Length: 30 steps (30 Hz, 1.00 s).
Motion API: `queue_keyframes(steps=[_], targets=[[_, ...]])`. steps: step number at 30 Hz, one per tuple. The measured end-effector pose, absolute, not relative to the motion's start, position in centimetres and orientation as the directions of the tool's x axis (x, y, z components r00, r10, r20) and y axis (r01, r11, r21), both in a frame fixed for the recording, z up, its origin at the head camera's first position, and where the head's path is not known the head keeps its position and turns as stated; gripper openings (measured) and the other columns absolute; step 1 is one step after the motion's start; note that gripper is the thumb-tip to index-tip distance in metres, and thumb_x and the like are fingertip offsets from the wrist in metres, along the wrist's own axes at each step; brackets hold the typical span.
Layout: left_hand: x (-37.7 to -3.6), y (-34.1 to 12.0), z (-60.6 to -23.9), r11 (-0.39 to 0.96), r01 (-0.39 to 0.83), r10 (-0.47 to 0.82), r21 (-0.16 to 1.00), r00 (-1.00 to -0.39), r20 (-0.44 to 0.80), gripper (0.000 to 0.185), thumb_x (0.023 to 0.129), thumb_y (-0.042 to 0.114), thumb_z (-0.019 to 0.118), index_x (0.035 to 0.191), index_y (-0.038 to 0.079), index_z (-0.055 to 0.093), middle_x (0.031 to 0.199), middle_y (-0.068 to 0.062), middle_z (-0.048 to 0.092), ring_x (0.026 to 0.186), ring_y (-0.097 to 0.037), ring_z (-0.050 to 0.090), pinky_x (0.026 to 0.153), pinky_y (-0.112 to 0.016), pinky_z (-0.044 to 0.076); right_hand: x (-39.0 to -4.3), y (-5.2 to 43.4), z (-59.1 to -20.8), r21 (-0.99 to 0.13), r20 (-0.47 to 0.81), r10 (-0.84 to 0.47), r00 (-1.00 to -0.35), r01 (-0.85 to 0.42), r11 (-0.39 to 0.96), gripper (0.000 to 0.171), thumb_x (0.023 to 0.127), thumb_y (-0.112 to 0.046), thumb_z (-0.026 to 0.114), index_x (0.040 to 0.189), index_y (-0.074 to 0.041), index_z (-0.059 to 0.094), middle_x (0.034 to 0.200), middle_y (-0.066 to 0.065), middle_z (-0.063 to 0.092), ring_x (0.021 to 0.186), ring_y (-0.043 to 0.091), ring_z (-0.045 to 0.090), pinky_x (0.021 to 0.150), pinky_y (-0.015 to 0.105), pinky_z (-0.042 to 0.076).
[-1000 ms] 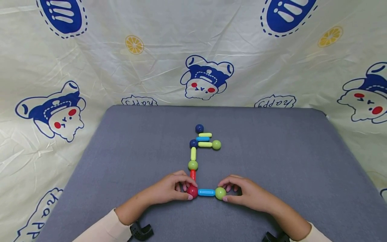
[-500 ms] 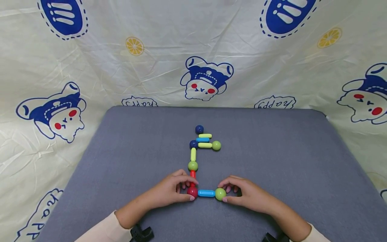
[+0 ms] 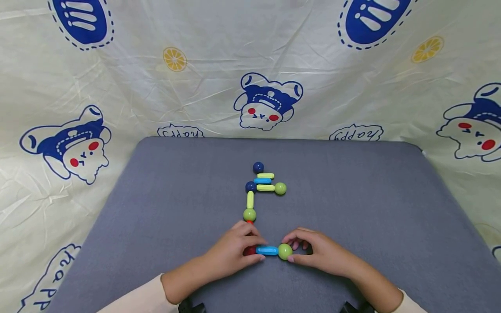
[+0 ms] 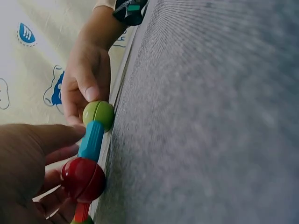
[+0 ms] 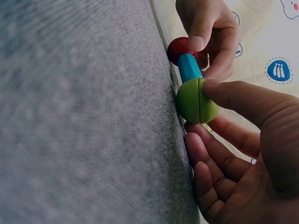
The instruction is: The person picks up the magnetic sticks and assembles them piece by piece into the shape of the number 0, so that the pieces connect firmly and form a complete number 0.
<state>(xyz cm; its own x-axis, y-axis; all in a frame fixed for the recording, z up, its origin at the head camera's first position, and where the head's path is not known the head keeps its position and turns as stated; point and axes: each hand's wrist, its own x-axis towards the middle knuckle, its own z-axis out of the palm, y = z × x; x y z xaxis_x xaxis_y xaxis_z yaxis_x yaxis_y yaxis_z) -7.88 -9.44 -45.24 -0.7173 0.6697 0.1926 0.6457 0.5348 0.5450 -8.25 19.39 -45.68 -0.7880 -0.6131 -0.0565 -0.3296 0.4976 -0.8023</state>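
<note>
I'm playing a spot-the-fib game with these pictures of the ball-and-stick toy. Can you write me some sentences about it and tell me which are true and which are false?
1. The right hand pinches a green ball. True.
2. The stick between the two hands is yellow. False: it is a blue stick, joining the green ball to a red ball.
3. The left hand has its fingers round the red ball. True.
4. The toy lies on a wooden floor. False: it lies on a grey mat.
5. A dark blue ball sits at the far end of the toy pieces. True.
6. The right hand is lifted high above the mat. False: it rests low on the mat.
</note>
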Motion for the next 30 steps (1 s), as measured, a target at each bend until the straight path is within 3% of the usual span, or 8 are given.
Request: queue_keyframes(steps=[5,16,24,30], targets=[[-8.0,-8.8,-45.1,0.550,0.682,0.693,0.482,-0.695,0.192,0.025,0.090,0.033,0.077,0.112,0.021,0.077,0.104,0.009,0.066,0.099,-0.008,0.052,0.088,-0.021,0.046,-8.1,19.4,-45.6,-0.801,-0.064,-0.611,-0.789,-0.325,0.504,0.028,0.091,-0.039,0.075,0.117,-0.030,0.065,0.106,-0.014,0.065,0.094,0.008,0.061,0.081,0.024,0.050],[-8.2,-8.5,-45.3,0.555,0.639,0.674,0.533,-0.721,0.161,0.021,0.091,0.031,0.076,0.110,0.022,0.079,0.103,0.011,0.071,0.094,-0.006,0.050,0.085,-0.019,0.045,-8.7,19.4,-44.9,-0.799,-0.001,-0.617,-0.787,-0.370,0.474,0.034,0.092,-0.036,0.074,0.121,-0.018,0.066,0.111,-0.004,0.066,0.091,0.007,0.060,0.079,0.025,0.052],[-8.1,-8.6,-45.6,0.552,0.639,0.668,0.536,-0.724,0.175,0.020,0.091,0.031,0.077,0.109,0.022,0.079,0.101,0.011,0.071,0.094,-0.005,0.049,0.085,-0.018,0.044,-11.0,18.9,-43.5,-0.766,0.087,-0.518,-0.851,-0.389,0.512,0.032,0.092,-0.025,0.075,0.120,-0.011,0.067,0.111,0.004,0.068,0.087,0.003,0.060,0.077,0.025,0.053],[-8.1,-8.5,-45.6,0.550,0.630,0.666,0.548,-0.727,0.167,0.020,0.091,0.031,0.077,0.109,0.022,0.079,0.100,0.011,0.070,0.095,-0.005,0.049,0.085,-0.018,0.044,-14.0,18.5,-42.6,-0.755,0.133,-0.425,-0.895,-0.369,0.542,0.029,0.093,-0.018,0.075,0.119,-0.008,0.069,0.108,0.007,0.067,0.086,0.008,0.059,0.076,0.025,0.052]])
